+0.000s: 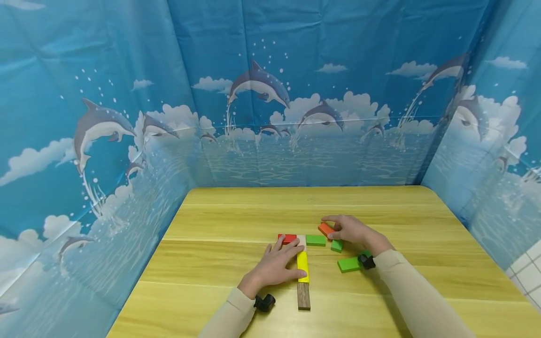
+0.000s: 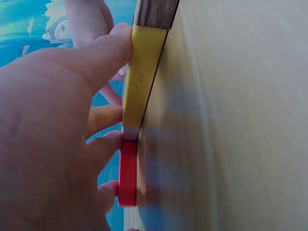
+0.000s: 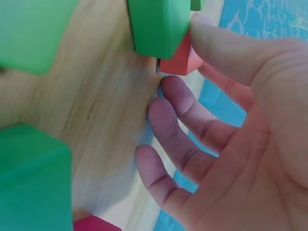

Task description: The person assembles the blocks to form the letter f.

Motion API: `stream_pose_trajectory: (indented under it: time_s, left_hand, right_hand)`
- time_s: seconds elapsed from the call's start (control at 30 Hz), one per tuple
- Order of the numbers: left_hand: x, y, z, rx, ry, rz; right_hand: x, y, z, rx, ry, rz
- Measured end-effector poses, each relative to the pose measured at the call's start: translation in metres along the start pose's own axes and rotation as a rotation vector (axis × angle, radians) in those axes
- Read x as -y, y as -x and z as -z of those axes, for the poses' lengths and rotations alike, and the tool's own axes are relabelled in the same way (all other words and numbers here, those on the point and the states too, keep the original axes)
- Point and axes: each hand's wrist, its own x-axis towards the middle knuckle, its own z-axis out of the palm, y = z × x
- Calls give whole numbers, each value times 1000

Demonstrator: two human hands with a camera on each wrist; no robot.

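Observation:
On the table, a yellow block [image 1: 303, 263], a brown wood-grain block [image 1: 303, 296] and a pale block [image 1: 301, 240] form a column. A red block [image 1: 287, 238] and a green block [image 1: 315, 241] lie at either side of its far end. My left hand [image 1: 275, 266] rests over this column, its thumb on the yellow block and its extended fingers reaching the red and pale blocks. My right hand [image 1: 352, 230] pinches an orange block [image 1: 325, 229] between thumb and index finger, its other fingers loosely bent. A small green block [image 1: 336, 246] lies beside the orange one.
Another green block [image 1: 348, 265] lies near the right wrist, with more green partly hidden behind the wrist camera [image 1: 366, 261]. The wooden table [image 1: 203, 263] meets a blue dolphin-print curtain [image 1: 262, 159] at its back. White tiles [image 1: 529, 277] show at the far right.

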Motion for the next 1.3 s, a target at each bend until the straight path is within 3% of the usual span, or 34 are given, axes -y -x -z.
stream_pose_trajectory:
  time_s: [0.37,0.7,1.3]
  left_hand:
    - [0,1,0,-4,-10,6]
    - [-1,1,0,-10,-13,0]
    - [-2,2,-1,-14,-2,-10]
  right_hand:
    - [-2,-1,-3,-11,2,11]
    - [-3,1,-4,-33,-85,43]
    - [-4,8,-3,-99,-229,4]
